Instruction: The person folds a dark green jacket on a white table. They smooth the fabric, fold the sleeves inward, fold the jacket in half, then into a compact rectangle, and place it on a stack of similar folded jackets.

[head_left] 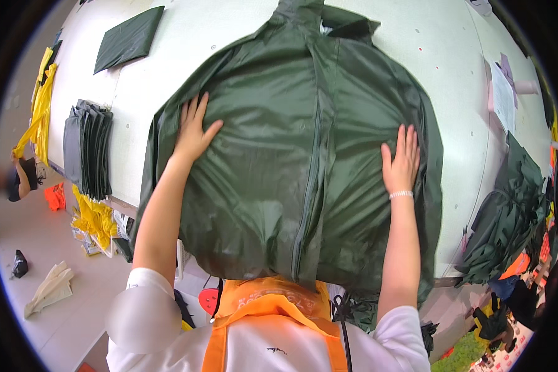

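a dark green jacket (248,167) is lying spread out across the middle of a pale table (459,87), its collar (356,28) pointing toward twelve o'clock and its lower hem hanging at the near edge, toward six. a long front closure (309,198) is running down the body of it, slanting slightly, and soft creases are catching the light on both sides. the left hand (196,131) is resting palm down on the jacket at ten o'clock, its fingers opening out and its thumb standing apart, gripping nothing. the right hand (401,162) is lying flat on the cloth between two and three o'clock, its fingers extending nearly straight and its thumb standing away from them, also open; a pale bracelet (401,194) is circling that wrist. on the table between ten and eleven, a flat folded green bundle (129,39) is lying by itself, while just past nine a stack of folded dark garments (88,150) is sitting near the edge. a loose heap of dark green cloth (505,208) is spilling over at just past three, and a white sheet (503,98) is lying beyond it, just past two. an orange apron (273,302) is showing at six.
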{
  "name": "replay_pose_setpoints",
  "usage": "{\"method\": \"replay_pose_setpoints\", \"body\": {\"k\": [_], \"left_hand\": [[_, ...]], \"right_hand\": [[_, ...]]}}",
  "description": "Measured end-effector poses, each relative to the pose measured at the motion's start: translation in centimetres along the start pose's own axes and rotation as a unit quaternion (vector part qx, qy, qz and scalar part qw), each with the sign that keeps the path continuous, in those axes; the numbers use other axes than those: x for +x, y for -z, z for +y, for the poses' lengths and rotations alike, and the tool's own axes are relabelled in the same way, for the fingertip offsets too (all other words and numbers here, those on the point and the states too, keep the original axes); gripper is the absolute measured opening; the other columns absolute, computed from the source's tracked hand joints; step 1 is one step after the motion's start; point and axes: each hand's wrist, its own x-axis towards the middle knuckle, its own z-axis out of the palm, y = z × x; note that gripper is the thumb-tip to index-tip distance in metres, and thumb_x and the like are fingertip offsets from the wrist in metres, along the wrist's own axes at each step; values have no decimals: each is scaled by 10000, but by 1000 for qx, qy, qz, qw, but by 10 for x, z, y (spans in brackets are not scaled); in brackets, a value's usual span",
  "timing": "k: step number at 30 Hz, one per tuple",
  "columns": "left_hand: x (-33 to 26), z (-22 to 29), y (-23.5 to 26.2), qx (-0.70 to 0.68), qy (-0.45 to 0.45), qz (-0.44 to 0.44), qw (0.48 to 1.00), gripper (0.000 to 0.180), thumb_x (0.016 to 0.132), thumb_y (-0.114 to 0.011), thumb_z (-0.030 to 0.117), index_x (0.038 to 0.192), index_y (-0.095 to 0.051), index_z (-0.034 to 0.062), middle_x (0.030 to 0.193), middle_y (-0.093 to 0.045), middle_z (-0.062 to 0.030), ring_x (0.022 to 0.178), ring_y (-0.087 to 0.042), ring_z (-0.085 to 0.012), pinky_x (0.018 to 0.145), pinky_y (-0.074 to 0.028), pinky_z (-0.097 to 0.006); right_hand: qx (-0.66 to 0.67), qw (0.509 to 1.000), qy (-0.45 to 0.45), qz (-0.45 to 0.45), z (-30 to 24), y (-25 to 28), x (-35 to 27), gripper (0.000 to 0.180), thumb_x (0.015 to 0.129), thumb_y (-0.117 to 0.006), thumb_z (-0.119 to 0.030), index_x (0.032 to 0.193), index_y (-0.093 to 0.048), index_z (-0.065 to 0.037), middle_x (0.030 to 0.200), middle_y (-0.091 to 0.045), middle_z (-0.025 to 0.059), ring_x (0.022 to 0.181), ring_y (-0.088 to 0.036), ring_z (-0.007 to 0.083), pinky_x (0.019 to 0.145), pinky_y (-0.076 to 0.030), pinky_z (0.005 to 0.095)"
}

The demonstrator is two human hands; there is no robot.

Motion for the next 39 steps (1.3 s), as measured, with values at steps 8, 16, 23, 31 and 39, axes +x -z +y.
{"method": "replay_pose_setpoints", "body": {"k": [8, 16, 23, 31, 39], "left_hand": [[76, 131, -4, 6, -6, 101, 995, 316, 800, -636, 353, 863, -602, 46, 894, -625, -126, 839, -605, -317, 734, -477, -435], [112, 177, -33, -26, 133, -142, 981, 495, 751, -628, 499, 762, -683, 7, 793, -665, -188, 756, -646, -339, 675, -501, -415], [99, 141, -42, -395, 46, -136, 907, 160, 727, -673, 121, 758, -578, -5, 617, -555, -87, 566, -497, -138, 567, -431, -292], [86, 141, -35, -364, -21, -142, 920, 177, 686, -597, 119, 826, -563, 16, 641, -550, -99, 595, -529, -187, 582, -438, -315], [31, 124, -39, -533, 89, 11, 842, 405, 764, -579, 31, 1159, -505, -13, 992, -606, -125, 880, -604, -176, 805, -479, -290]], "right_hand": [[232, 970, -29, 69, -107, -1, 80, 401, 818, -637, -394, 905, -683, -5, 940, -646, 142, 941, -580, 314, 834, -464, 377], [300, 953, 24, -31, -161, -7, 94, 161, 809, -567, -119, 856, -671, -5, 848, -641, 212, 824, -608, 397, 757, -487, 454], [316, 949, -4, 16, -173, -38, 84, 165, 797, -558, -89, 868, -675, 2, 864, -643, 197, 796, -613, 383, 740, -497, 442], [401, 915, -40, 5, -173, -46, 86, 290, 744, -712, -251, 829, -632, 15, 782, -637, 183, 708, -621, 339, 652, -496, 377], [286, 956, -62, -25, -179, -66, 93, 213, 826, -615, -266, 896, -622, -65, 841, -653, 114, 817, -625, 324, 698, -480, 415]]}}
